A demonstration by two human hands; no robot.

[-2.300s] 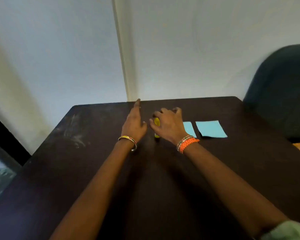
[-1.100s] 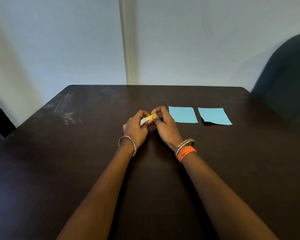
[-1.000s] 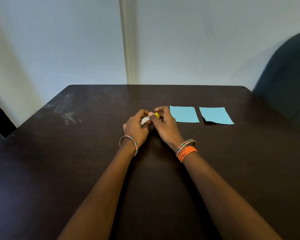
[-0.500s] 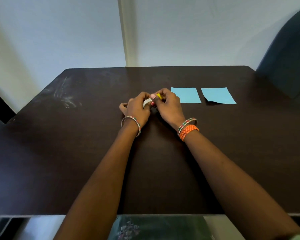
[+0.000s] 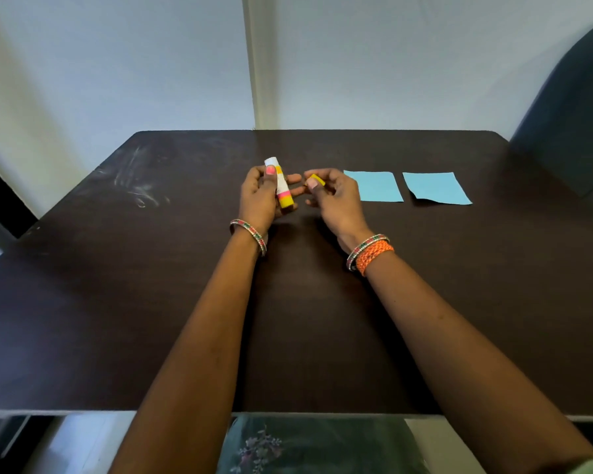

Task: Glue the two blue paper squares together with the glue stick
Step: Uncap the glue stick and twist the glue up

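A dark brown worktop [image 5: 151, 302] stands against a pale wall. The left hand [image 5: 259, 196] holds the glue stick [image 5: 280, 184] upright, its grip wrapped around the barrel. The right hand [image 5: 336, 200] pinches the yellow cap [image 5: 314, 181] in its grip, just beside the stick. Two blue paper squares [image 5: 374, 185] [image 5: 437, 188] lie flat to the right, side by side and not touching. Next, probably: put the cap down within reach, twist up a little glue, and steady one square while spreading.
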